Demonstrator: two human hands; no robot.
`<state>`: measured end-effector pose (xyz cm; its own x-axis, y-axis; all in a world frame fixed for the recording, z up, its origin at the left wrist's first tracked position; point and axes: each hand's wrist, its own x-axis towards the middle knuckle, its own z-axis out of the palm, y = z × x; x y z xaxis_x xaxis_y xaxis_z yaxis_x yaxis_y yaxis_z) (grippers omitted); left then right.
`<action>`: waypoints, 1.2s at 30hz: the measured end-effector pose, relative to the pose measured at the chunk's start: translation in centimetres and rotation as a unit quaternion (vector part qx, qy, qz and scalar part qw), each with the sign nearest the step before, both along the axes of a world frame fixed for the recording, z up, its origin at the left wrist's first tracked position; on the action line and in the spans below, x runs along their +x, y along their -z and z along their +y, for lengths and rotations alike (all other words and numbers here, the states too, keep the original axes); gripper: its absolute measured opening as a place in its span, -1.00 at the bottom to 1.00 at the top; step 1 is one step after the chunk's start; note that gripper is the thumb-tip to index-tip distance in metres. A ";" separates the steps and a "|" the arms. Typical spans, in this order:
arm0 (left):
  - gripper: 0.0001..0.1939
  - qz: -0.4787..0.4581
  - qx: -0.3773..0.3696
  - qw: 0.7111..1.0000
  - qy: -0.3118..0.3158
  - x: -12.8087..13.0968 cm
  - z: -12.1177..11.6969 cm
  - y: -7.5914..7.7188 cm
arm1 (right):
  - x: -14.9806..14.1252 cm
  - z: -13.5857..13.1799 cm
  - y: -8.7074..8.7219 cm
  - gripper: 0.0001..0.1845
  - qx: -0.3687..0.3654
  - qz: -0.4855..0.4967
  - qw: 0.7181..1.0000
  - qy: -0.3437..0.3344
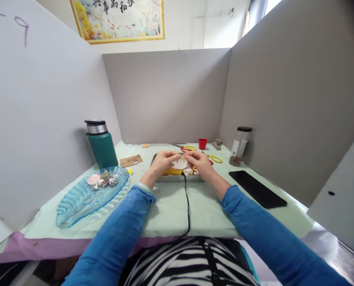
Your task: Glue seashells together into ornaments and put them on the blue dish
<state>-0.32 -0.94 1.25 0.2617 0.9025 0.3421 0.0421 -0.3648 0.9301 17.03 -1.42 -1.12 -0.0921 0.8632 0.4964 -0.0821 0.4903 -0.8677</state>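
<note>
My left hand [165,159] and my right hand [197,161] are raised over a shallow tray [179,178], fingertips close together. Both are closed in a pinch, and what lies between the fingers is too small to make out. Right below the fingertips shows a white rounded piece [180,163] with a touch of yellow; I cannot tell whether it is held or lies in the tray. A yellow-handled tool [172,172] with a black cord [188,206] rests in the tray, beside small pale shell-like pieces [189,171].
On the left are a blue leaf-shaped dish [84,202] with shell-like pieces, a green bottle [103,149] and a brown card [131,160]. Behind the tray lie scissors [189,148] and a red cup [203,143]. A jar [239,147] and a black phone-like slab [257,188] are right.
</note>
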 end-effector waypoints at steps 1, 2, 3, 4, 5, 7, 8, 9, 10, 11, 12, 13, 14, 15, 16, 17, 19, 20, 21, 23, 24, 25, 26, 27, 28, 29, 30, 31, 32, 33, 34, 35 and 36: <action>-0.65 0.001 -0.004 1.000 -0.002 0.1 -0.1 0.0 | 0.0 0.1 0.0 -0.66 -0.005 0.005 1.000 0.005; -0.65 0.003 -0.008 1.000 -0.004 0.2 -0.2 -0.1 | 0.0 0.2 0.1 -0.66 -0.010 0.011 1.000 0.012; -0.64 0.005 -0.011 1.000 -0.004 0.3 -0.3 -0.1 | 0.0 0.2 0.1 -0.66 -0.014 0.019 1.000 0.019; -0.62 0.007 -0.013 1.000 -0.002 0.4 -0.4 -0.2 | 0.0 0.3 0.1 -0.66 -0.017 0.027 0.999 0.024; -0.59 0.010 -0.015 1.000 0.001 0.4 -0.4 -0.2 | 0.0 0.3 0.1 -0.66 -0.019 0.034 0.999 0.029; -0.53 0.012 -0.015 1.000 0.006 0.4 -0.4 -0.1 | 0.0 0.3 0.0 -0.66 -0.023 0.040 0.998 0.034; -0.51 0.012 -0.014 1.000 0.007 0.3 -0.3 -0.1 | -0.1 0.3 0.0 -0.66 -0.026 0.041 0.998 0.036; -0.51 0.011 -0.010 1.000 0.005 0.3 -0.2 0.0 | -0.1 0.2 0.0 -0.65 -0.031 0.040 0.998 0.036; -0.52 0.011 -0.005 1.000 0.004 0.3 -0.1 0.0 | -0.1 0.2 0.0 -0.64 -0.035 0.039 0.998 0.037; -0.54 0.011 0.000 1.000 0.003 0.2 -0.1 0.1 | -0.2 0.1 -0.1 -0.63 -0.039 0.039 0.998 0.036; -0.56 0.012 0.004 1.000 0.004 0.2 0.0 0.1 | -0.2 0.1 -0.1 -0.63 -0.042 0.039 0.998 0.035; -0.57 0.012 0.007 1.000 0.004 0.3 0.1 0.1 | -0.2 0.1 -0.1 -0.62 -0.043 0.038 0.998 0.035; -0.58 0.012 0.009 1.000 0.004 0.3 0.1 0.1 | -0.2 0.1 -0.1 -0.62 -0.043 0.038 0.998 0.036; -0.59 0.011 0.009 1.000 0.004 0.4 0.1 0.1 | -0.2 0.1 -0.1 -0.62 -0.043 0.037 0.998 0.037; -0.59 0.009 0.008 1.000 0.004 0.4 0.0 0.1 | -0.2 0.1 -0.1 -0.62 -0.044 0.037 0.998 0.038; -0.60 0.007 0.007 1.000 0.003 0.5 0.0 0.1 | -0.2 0.1 -0.1 -0.62 -0.046 0.036 0.998 0.039; -0.63 0.001 0.007 1.000 -0.004 0.6 -0.1 0.0 | -0.2 0.2 -0.1 -0.62 -0.048 0.038 0.997 0.037; -0.66 0.000 0.008 1.000 -0.012 0.7 -0.1 0.0 | -0.2 0.2 0.0 -0.62 -0.049 0.038 0.997 0.035; -0.69 0.000 0.011 1.000 -0.022 0.8 -0.1 0.0 | -0.3 0.2 0.0 -0.63 -0.049 0.037 0.998 0.033; -0.74 0.003 0.020 0.999 -0.043 0.9 0.0 0.1 | -0.3 0.1 0.0 -0.63 -0.047 0.031 0.998 0.032; -0.76 0.005 0.025 0.998 -0.049 0.9 0.1 0.2 | -0.3 0.1 0.0 -0.64 -0.046 0.026 0.998 0.033; -0.77 0.006 0.029 0.998 -0.052 0.9 0.2 0.3 | -0.3 0.1 0.0 -0.64 -0.045 0.023 0.998 0.034; -0.78 0.007 0.031 0.998 -0.054 0.9 0.3 0.4 | -0.2 0.1 0.0 -0.64 -0.045 0.020 0.998 0.034; -0.79 0.007 0.032 0.998 -0.054 0.9 0.4 0.5 | -0.2 0.1 0.0 -0.64 -0.046 0.019 0.998 0.035; -0.79 0.008 0.032 0.998 -0.054 0.8 0.5 0.5 | -0.2 0.1 0.0 -0.64 -0.047 0.018 0.998 0.034; -0.79 0.010 0.029 0.998 -0.055 0.8 0.5 0.5 | -0.2 0.1 0.0 -0.64 -0.047 0.017 0.998 0.033; -0.79 0.013 0.026 0.998 -0.056 0.8 0.5 0.5 | -0.2 0.1 0.0 -0.65 -0.046 0.016 0.998 0.032; -0.78 0.015 0.024 0.998 -0.058 0.8 0.5 0.5 | -0.2 0.2 0.1 -0.65 -0.044 0.014 0.998 0.031; -0.77 0.018 0.022 0.998 -0.060 0.7 0.4 0.5 | -0.1 0.2 0.1 -0.65 -0.043 0.012 0.999 0.030; -0.77 0.021 0.021 0.998 -0.061 0.7 0.4 0.5 | -0.1 0.2 0.1 -0.65 -0.042 0.011 0.999 0.028; -0.76 0.023 0.023 0.997 -0.063 0.7 0.4 0.4 | -0.1 0.3 0.2 -0.65 -0.042 0.011 0.999 0.028; -0.76 0.025 0.026 0.997 -0.064 0.7 0.4 0.4 | -0.1 0.3 0.2 -0.65 -0.041 0.010 0.999 0.028; -0.76 0.028 0.032 0.997 -0.066 0.7 0.4 0.4 | -0.1 0.4 0.2 -0.65 -0.041 0.010 0.999 0.028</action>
